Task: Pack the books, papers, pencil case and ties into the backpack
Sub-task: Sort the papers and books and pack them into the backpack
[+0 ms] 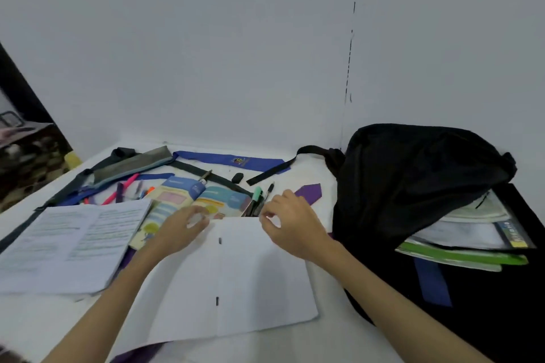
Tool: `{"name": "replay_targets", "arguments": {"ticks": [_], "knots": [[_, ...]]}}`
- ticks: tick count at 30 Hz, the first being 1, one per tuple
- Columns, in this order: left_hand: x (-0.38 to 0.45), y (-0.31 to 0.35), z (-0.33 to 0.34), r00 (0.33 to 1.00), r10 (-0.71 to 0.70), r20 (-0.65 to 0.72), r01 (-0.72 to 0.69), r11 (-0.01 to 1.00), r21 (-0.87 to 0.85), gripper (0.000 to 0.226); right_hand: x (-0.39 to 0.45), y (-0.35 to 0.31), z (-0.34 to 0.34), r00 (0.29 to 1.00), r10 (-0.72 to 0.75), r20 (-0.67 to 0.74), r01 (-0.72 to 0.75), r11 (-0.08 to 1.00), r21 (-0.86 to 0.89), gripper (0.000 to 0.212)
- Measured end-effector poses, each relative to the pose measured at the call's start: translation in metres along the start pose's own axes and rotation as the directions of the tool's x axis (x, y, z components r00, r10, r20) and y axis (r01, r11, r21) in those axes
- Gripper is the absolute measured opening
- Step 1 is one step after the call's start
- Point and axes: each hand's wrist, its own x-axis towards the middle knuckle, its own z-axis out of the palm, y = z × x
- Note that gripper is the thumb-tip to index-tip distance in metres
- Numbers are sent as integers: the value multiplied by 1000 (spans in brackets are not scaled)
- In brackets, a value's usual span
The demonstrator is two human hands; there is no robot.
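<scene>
Left of both hands lies a printed booklet [65, 244], pages matte. The left hand [180, 230] and right hand [290, 222] each pinch the far edge of a blank stapled notebook [233, 277], smooth and rectangular. Right of the grip slumps the black fabric backpack [413, 174], books [463, 247] protruding.

Blank stapled booklet [236, 274] lies open, flat, mid-table; black backpack [413, 186] right, books [460, 247] protruding.
</scene>
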Motion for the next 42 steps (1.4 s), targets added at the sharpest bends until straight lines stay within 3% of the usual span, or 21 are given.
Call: {"name": "replay_targets", "arguments": {"ticks": [2, 5, 8, 11, 16, 20, 23, 26, 30, 33, 35, 38, 40, 42], "knots": [[1, -25, -4, 998, -29, 49, 27, 998, 48, 39, 6, -12, 26, 974, 45, 222, -53, 998, 32, 27], [8, -48, -9, 993, -23, 120, 6, 990, 144, 42, 15, -25, 50, 835, 138, 533, -173, 985, 16, 35], [17, -57, -19, 986, -9, 166, -26, 978, 207, 42, 22, -31, 66, 763, 180, 621, -206, 978, -30, 38], [25, -55, -32, 974, -2, 229, -58, 966, 253, 47, 25, -30, 68, 772, 240, 588, -325, 945, 42, 35], [39, -28, -55, 932, 117, 342, -146, 988, 59, 35, 34, -28, 52, 699, 309, 645, -534, 825, 183, 35], [43, 13, -34, 914, 178, 364, -126, 979, -163, 22, 32, -31, 19, 672, 372, 640, -683, 645, 343, 49], [43, 40, -1, 912, 147, 383, -100, 985, -142, 32, 27, -29, -5, 643, 426, 637, -743, 549, 383, 58], [43, 51, 25, 878, 140, 458, -75, 985, -158, 51, 20, -24, -18, 614, 469, 636, -755, 584, 299, 56], [48, 52, 38, 896, 228, 381, -189, 972, -137, 63, 1, -3, -9, 585, 560, 587, -745, 657, 116, 42], [53, 36, 45, 902, 348, 257, -381, 920, 94, 51, -13, 10, 10, 560, 691, 457, -714, 682, -158, 38], [55, 26, 50, 897, 364, 251, -428, 858, 284, 44, -18, 8, 18, 556, 755, 348, -715, 648, -264, 45], [56, 24, 54, 889, 347, 298, -445, 804, 394, 47, -19, 5, 27, 544, 786, 294, -761, 609, -223, 59], [59, 28, 54, 888, 337, 312, -442, 812, 382, 47, -17, 7, 32, 514, 811, 278, -807, 567, -164, 65], [62, 32, 50, 883, 312, 350, -425, 848, 318, 45, -15, 12, 35, 473, 842, 258, -854, 510, -99, 57]]}}
